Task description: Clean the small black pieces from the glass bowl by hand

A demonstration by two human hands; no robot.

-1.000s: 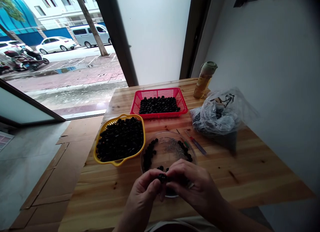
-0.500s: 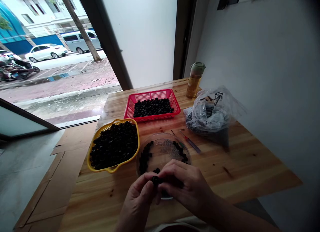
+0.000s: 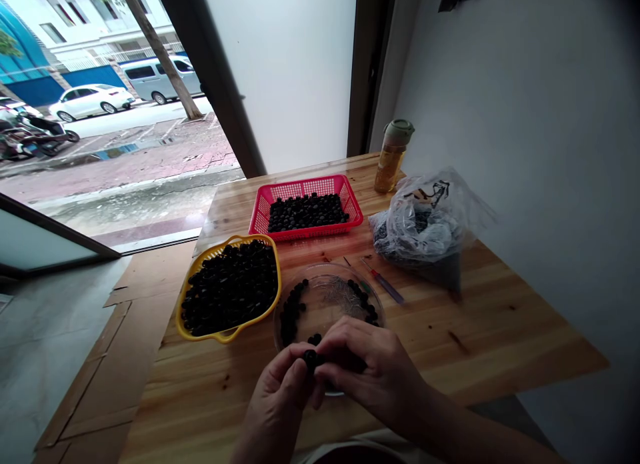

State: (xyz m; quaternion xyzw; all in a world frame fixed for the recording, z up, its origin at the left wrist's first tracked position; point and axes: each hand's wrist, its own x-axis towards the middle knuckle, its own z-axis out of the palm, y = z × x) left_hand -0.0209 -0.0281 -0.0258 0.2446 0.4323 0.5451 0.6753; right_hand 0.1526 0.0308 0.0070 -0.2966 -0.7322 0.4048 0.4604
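Low at the front of the table, my left hand (image 3: pixel 280 387) pinches a small black round piece (image 3: pixel 311 360) between thumb and forefinger. From the other side my right hand (image 3: pixel 367 364) closes its fingertips on the same piece; its inner fingers are partly hidden. Below and behind both hands lies a clear round tray (image 3: pixel 325 271), its near part covered by them. Inside it, black round pieces (image 3: pixel 289 321) line the left side and more black pieces (image 3: pixel 365 301) the right. Thin, clear or silvery bits (image 3: pixel 340 292) lie towards its far side.
A yellow basket (image 3: pixel 184 324) full of black pieces stands left of the tray, a red basket (image 3: pixel 311 235) with more behind it. To the right are a screwdriver-like tool (image 3: pixel 387 287), a clear plastic bag (image 3: pixel 425 234) of dark bits and a lidded bottle (image 3: pixel 391 161).
My hands stay almost in place, still pinching the black piece, which seems slightly turned. The whole view has shifted a little; the things on the table have not moved.
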